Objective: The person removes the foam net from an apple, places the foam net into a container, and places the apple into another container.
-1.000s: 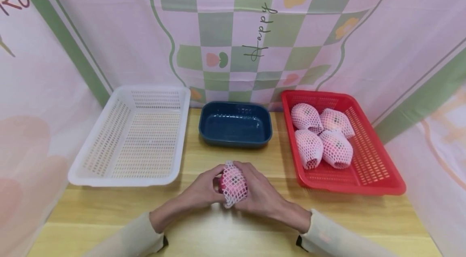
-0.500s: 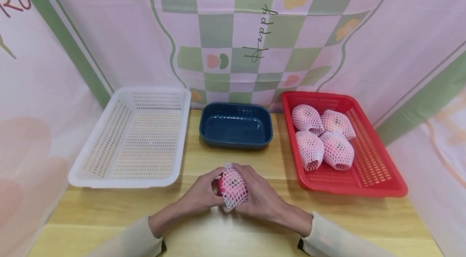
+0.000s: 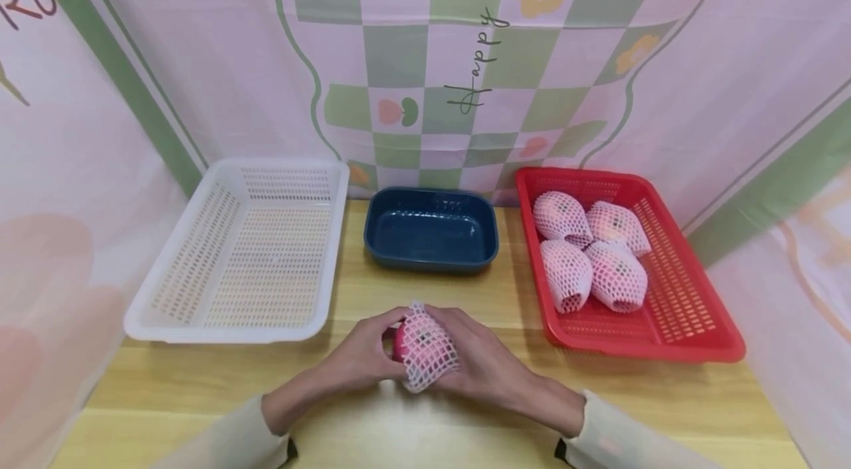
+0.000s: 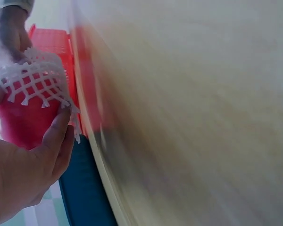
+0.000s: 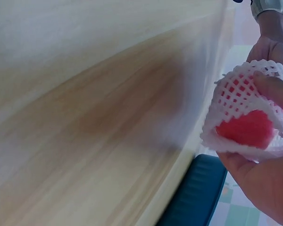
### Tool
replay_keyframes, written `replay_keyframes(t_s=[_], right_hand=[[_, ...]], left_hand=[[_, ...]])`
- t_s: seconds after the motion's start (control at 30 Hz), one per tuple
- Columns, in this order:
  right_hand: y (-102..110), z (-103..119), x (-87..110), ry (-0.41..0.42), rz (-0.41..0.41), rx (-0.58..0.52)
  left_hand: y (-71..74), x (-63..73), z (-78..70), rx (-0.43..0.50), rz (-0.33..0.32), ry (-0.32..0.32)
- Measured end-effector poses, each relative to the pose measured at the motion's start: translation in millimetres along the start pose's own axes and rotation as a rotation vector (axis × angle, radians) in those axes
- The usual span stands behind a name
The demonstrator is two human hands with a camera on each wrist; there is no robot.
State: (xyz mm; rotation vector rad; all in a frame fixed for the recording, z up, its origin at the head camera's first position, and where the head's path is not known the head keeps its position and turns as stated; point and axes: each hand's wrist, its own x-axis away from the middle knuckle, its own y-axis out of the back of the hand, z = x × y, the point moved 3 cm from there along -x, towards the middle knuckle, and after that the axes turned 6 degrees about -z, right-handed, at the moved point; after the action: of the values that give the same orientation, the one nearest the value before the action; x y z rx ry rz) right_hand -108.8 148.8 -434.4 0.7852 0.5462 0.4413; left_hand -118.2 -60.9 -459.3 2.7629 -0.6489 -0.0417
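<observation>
Between the two hands is a smooth red fruit [image 4: 26, 122], partly covered by a white foam net sleeve [image 3: 428, 354]. My left hand [image 3: 362, 354] grips the bare red end, its thumb and fingers curled round the fruit. On the other side my right hand [image 3: 488, 362] holds the fruit through the netting, with the thumb on the mesh in the right wrist view. That view also shows the fruit's red surface through the sleeve's open end. The sleeve's edge [image 4: 45, 101] lies across the fruit, next to my left fingertips. Both hands are above the wooden table, near its front.
A white slotted basket [image 3: 335, 233] stands at the left. Behind the hands is a dark blue tray [image 3: 432, 262]. The red basket [image 3: 691, 292] at the right contains several net-wrapped fruits [image 3: 618, 277]. A patterned curtain [image 3: 425, 55] hangs behind them.
The net sleeve has shifted slightly to the right, and more of the red fruit shows beside my left hand. Both hands keep their hold. The baskets and tray stay put.
</observation>
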Motion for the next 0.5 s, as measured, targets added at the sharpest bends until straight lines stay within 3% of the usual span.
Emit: replay_keyframes(t_s=[0.33, 0.5], right_hand=[[12, -1, 6.5, 0.090, -0.050, 0.072], [24, 0, 7.0, 0.072, -0.078, 0.082]], left_hand=[[4.3, 4.6, -2.0, -0.033, -0.039, 0.030], [7.1, 7.4, -2.2, -0.003, -0.061, 0.066]])
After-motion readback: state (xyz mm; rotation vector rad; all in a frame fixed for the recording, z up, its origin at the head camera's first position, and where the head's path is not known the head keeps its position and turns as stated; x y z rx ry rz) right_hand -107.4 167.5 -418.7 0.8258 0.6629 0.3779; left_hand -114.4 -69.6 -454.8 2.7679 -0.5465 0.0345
